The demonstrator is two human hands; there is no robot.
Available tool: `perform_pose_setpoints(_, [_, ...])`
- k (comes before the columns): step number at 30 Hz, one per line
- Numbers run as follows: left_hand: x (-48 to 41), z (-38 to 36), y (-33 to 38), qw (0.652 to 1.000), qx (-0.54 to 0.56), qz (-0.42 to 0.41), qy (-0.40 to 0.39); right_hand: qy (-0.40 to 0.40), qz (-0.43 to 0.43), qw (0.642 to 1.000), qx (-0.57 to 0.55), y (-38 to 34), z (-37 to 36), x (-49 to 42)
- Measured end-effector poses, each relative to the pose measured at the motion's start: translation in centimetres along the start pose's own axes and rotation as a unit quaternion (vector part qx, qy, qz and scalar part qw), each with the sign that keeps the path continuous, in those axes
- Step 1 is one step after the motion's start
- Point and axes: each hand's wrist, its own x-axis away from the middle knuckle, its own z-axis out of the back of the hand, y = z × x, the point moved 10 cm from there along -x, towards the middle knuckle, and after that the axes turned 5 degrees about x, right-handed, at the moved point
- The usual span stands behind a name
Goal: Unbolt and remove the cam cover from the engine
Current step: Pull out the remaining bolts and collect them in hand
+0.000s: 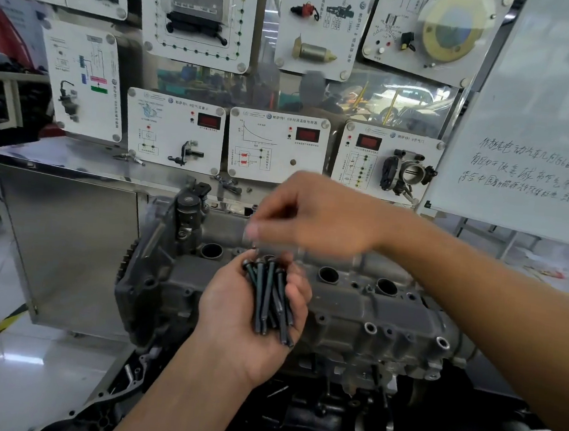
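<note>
My left hand (232, 320) cups a bundle of long dark bolts (267, 299), fingers (298, 295) curled round them, above the cam cover (381, 313) seated on the engine (411, 367). My right hand (320, 218) hovers just above, blurred; its grip I cannot tell.

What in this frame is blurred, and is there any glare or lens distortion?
Head view: the right hand is motion-blurred, its fingertips smeared; the left hand and its bolts are sharp. Glare patches lie on the floor; wide-angle distortion slants the whiteboard edge.
</note>
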Motion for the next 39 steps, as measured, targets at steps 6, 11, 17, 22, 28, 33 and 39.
perform_pose_setpoints(6, [1.1,0.1,1.3,1.000,0.013,-0.006,0.011,0.122,-0.216,0.962,0.116,10.1,3.7,-6.5])
perform_pose_setpoints(11, [2.0,0.0,2.9,1.000,0.022,-0.013,-0.002,-0.067,-0.216,0.942,0.248,10.9,-1.7,-11.6])
perform_pose_setpoints(17, [2.4,0.3,4.7,0.999,0.032,-0.030,-0.007,-0.173,-0.229,0.912,0.293,10.8,-3.8,-12.9])
perform_pose_setpoints(22, [2.0,0.5,4.6,0.999,0.036,-0.025,-0.009,-0.107,-0.168,0.900,0.387,6.9,-0.4,-12.6])
perform_pose_setpoints(28, [2.0,0.6,4.3,0.999,0.028,-0.035,-0.009,0.022,-0.089,0.992,0.087,1.3,6.9,-8.2])
perform_pose_setpoints(33, [1.9,0.4,3.5,1.000,0.008,-0.028,-0.008,-0.127,0.013,0.992,-0.022,-3.6,0.9,-4.8])
perform_pose_setpoints(39, [2.3,-0.3,3.4,0.999,0.008,-0.038,-0.025,-0.119,0.023,0.990,0.076,-4.1,-2.2,-4.5])
